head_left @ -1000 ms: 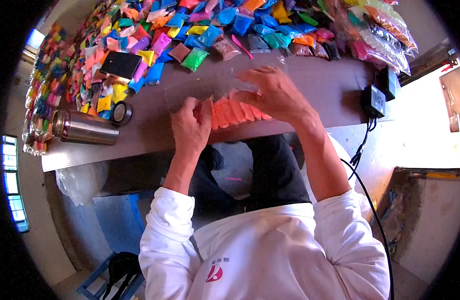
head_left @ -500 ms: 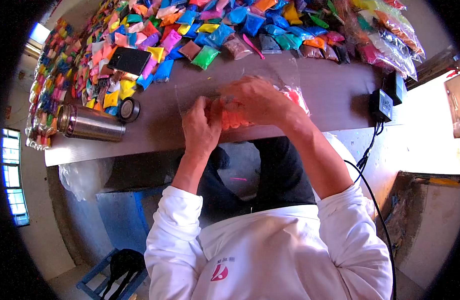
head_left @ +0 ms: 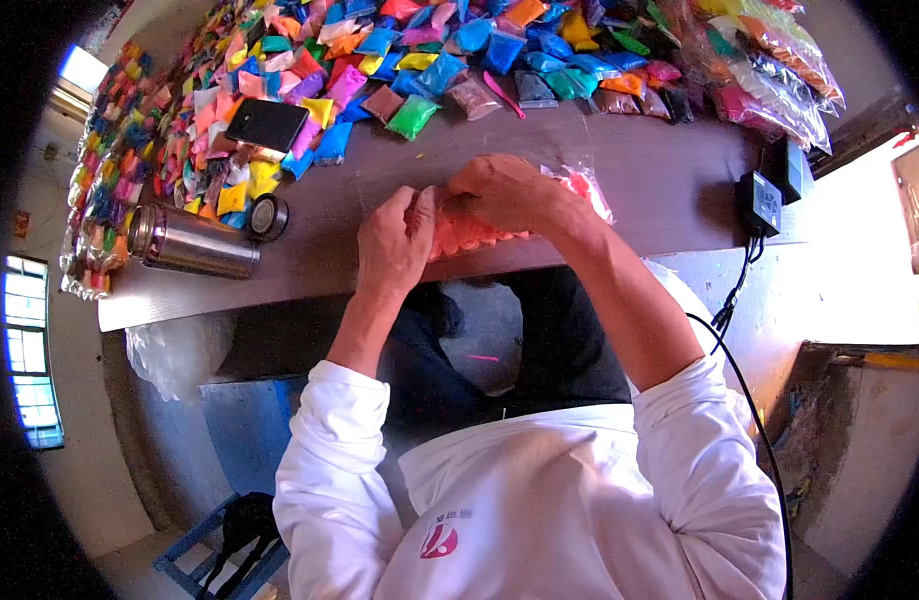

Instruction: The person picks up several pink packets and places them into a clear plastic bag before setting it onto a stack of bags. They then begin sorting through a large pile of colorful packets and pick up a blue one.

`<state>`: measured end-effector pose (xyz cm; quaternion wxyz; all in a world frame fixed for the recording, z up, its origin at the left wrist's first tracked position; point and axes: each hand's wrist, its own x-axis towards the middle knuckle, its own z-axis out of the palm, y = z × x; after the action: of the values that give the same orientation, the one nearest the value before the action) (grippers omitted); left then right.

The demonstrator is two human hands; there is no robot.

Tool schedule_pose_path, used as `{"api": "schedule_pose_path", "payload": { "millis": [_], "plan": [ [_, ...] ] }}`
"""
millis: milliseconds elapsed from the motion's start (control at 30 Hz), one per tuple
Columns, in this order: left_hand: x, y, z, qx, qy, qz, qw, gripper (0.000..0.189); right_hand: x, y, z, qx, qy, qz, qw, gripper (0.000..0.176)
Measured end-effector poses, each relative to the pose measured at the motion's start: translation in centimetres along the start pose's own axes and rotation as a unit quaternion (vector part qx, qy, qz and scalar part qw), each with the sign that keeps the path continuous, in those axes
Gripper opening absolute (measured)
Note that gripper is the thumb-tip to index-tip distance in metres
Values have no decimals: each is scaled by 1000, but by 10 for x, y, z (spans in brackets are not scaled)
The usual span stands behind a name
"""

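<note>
A clear plastic bag with coral-red contents (head_left: 470, 236) lies near the front edge of the table. My left hand (head_left: 394, 242) grips the bag's left end, thumb and fingers pressed together. My right hand (head_left: 505, 192) is curled over the upper part of the bag, its fingertips pinched close to my left thumb. The bag's right end (head_left: 586, 192) sticks out beyond my right wrist, with pale and red contents showing. What the pinched fingertips hold is partly hidden by the hands.
Small colourful packets (head_left: 380, 65) are heaped along the back and left. A black phone (head_left: 267, 125) lies on them. A steel thermos (head_left: 195, 241) lies on its side by its lid (head_left: 268, 216). A pink stick (head_left: 504, 94) lies behind; a black power adapter (head_left: 760, 205) sits right.
My right hand, blurred before, is now sharper and curled near my left thumb. More of the coral-red contents shows beneath it. My left hand keeps its hold. The view has shifted slightly.
</note>
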<state>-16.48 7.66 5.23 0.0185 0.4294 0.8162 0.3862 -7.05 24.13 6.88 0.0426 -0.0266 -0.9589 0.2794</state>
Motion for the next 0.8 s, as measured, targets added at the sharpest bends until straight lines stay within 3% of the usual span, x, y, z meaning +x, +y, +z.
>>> {"api": "schedule_pose_path", "payload": {
  "millis": [167,267,333,400,467,500,600,667,800],
  "plan": [
    [4,6,4,-10,31,35,999,31,10,11,7,15,-10,-28,999,18],
    [2,-4,26,65,51,50,995,24,10,14,3,-28,-17,-11,999,19],
    [0,0,28,29,51,41,997,24,5,17,-9,56,3,-29,998,17],
    [-1,3,28,-41,43,9,998,26,-8,20,-42,-2,133,-1,991,19],
    [-4,7,25,-44,39,-4,998,28,-34,31,-63,32,270,65,960,20],
    [-4,9,24,-45,35,-10,998,29,-49,28,-77,34,287,102,952,20],
    [-1,8,24,14,19,-20,1000,32,-75,38,-65,60,293,88,950,22],
    [-1,8,26,4,24,-13,1000,34,-83,39,-49,-5,208,86,974,24],
    [-1,3,27,5,44,6,999,35,-79,52,-28,32,182,79,980,23]
  ]
}}
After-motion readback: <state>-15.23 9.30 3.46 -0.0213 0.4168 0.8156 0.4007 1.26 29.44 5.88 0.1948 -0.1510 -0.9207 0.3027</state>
